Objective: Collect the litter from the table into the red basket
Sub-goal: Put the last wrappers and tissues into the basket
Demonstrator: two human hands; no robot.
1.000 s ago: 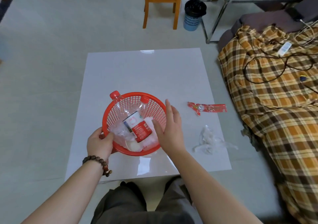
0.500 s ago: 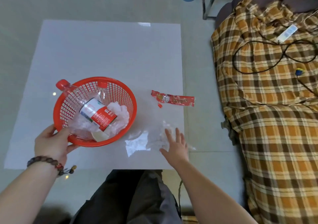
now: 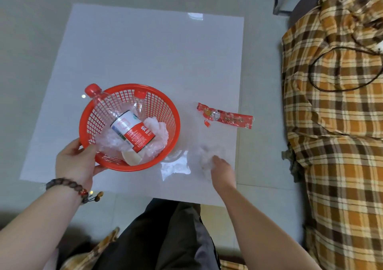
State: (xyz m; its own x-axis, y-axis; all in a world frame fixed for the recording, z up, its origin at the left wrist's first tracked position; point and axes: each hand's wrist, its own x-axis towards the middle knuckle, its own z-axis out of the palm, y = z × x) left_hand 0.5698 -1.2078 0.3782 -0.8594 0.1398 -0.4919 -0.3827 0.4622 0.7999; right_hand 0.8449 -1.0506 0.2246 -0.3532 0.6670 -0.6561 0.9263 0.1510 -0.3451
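Note:
The red basket (image 3: 165, 108) stands on the white table (image 3: 145, 52), left of centre, and my left hand (image 3: 76, 164) grips its near rim. Inside lie a clear plastic bottle (image 3: 128, 126) with a red cap and red-and-white label, a second red-capped bottle, crumpled clear plastic and a pale scrap. My right hand (image 3: 222, 168) is closed on a crumpled clear plastic wrapper (image 3: 207, 155) near the table's front right edge. A red snack wrapper (image 3: 226, 118) lies flat on the table, further right and beyond.
A sofa under an orange plaid blanket (image 3: 335, 124) with a black cable runs along the right side. My dark-trousered legs are below the table's near edge. A blue bin and metal table leg show at the top.
My right hand left the basket, moved right and closed its fingers on the clear wrapper. My left hand stays on the basket rim. The camera has tilted down and closer.

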